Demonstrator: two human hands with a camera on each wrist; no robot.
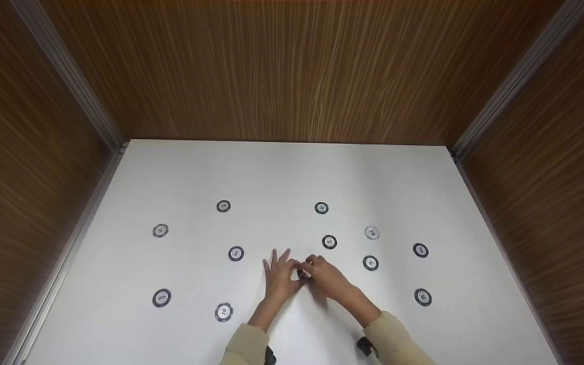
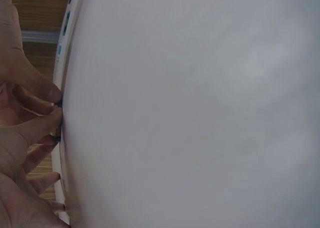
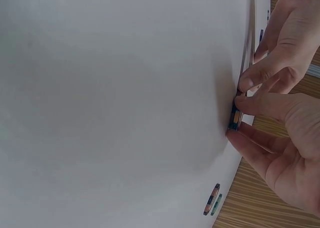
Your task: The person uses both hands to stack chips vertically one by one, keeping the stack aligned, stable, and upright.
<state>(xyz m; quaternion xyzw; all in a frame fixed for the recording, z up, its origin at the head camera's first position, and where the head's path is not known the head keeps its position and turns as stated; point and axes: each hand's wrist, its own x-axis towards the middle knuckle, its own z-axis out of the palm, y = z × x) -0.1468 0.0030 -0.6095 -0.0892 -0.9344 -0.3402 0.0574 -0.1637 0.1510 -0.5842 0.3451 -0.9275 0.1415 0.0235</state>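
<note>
Both hands meet at a dark-rimmed poker chip near the middle front of the white table. My left hand has its thumb and index finger at the chip's left side, the other fingers spread outward. From the right, my right hand pinches the same chip, its fingers covering part of the face. In the right wrist view the chip shows edge-on, close over the white surface, between the right thumb and fingers, with the left fingertips at its other end. Fingers hide most of it in the left wrist view.
Several poker chips lie flat and spread out, among them a dark one left of the hands, another just beyond them and a pale one to the right. Wood-grain panels wall in the white table at the back and sides.
</note>
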